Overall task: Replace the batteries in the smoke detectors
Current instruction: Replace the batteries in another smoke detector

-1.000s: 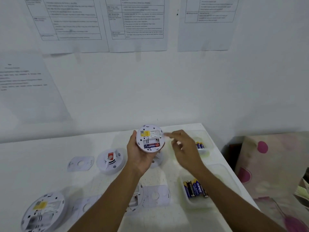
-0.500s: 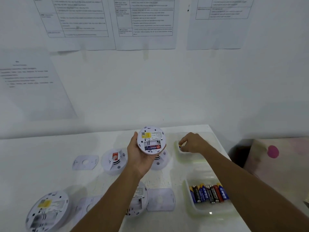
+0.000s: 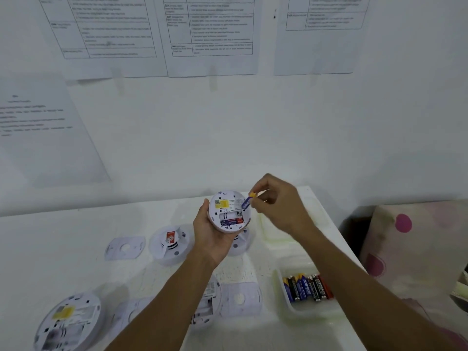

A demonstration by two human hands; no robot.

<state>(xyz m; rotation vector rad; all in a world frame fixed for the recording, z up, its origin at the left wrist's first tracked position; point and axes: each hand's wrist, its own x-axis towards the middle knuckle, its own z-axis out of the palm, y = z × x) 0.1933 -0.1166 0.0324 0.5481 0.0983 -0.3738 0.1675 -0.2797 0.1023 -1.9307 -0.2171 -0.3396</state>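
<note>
Above table point(image 3: 76, 239), battery point(image 3: 247, 201) pinched beside detector point(image 3: 229, 211).

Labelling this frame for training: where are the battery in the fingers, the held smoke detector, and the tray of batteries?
battery point(image 3: 247, 201), head view, blue body.
held smoke detector point(image 3: 229, 211), head view, open back.
tray of batteries point(image 3: 281, 282), head view, left rim.
</note>
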